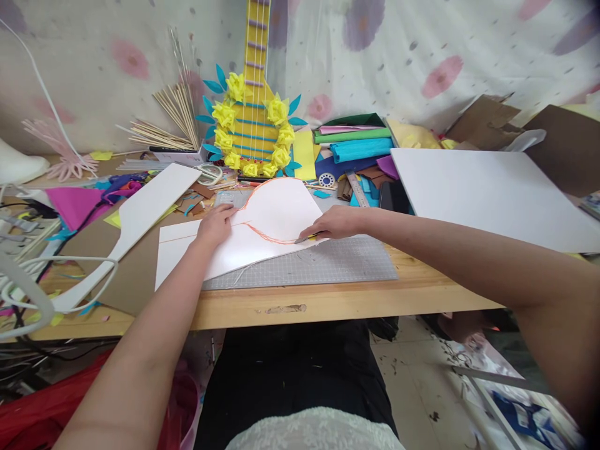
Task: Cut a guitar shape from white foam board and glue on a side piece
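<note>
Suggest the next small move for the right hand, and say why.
Probably guide the knife along the lower orange line: its blade sits near that curve in the right hand, while the left hand rests on the white board.

Smooth matt white board, wooden tabletop

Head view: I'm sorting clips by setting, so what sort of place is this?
Probably a craft workspace: a white board with orange outlines lies partly on a cutting mat, and behind are a flower-trimmed yellow guitar and a bunch of sticks.
</note>
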`<state>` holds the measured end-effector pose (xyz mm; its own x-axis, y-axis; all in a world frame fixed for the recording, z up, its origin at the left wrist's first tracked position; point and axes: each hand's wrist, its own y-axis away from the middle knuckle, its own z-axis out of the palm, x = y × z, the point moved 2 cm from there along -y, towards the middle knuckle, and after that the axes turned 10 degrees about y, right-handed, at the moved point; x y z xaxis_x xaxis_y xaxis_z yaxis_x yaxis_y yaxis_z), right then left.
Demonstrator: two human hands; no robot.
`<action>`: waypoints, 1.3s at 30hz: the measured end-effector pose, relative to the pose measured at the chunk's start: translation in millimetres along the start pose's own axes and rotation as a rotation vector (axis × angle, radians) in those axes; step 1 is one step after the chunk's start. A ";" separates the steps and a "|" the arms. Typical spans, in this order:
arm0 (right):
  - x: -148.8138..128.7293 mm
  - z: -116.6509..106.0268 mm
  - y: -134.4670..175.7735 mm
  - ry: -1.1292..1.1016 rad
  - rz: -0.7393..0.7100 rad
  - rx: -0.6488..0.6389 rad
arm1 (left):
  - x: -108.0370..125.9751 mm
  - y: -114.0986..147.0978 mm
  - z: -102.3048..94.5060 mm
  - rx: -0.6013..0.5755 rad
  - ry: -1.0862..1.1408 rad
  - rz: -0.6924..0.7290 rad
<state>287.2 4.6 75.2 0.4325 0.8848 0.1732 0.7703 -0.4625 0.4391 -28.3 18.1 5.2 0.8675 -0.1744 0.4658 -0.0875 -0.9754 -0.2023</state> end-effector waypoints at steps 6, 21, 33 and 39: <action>5.0 3.6 2.0 0.003 -0.004 -0.002 | -0.4 0.1 0.4 -0.001 0.002 0.008; -21.8 -3.3 -8.8 -0.016 0.067 0.138 | 0.9 -40.1 -21.3 0.005 -0.176 0.128; -40.4 -21.0 -21.3 -0.022 0.041 0.070 | 48.7 -7.8 18.7 -0.118 -0.201 -0.211; -29.9 -18.2 -22.8 -0.009 -0.030 0.080 | 43.8 -8.5 21.5 -0.141 -0.230 -0.189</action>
<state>248.3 -10.3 76.0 0.4122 0.8981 0.1532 0.8179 -0.4389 0.3721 21.0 21.6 8.9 0.9612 0.0309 0.2739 0.0327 -0.9995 -0.0020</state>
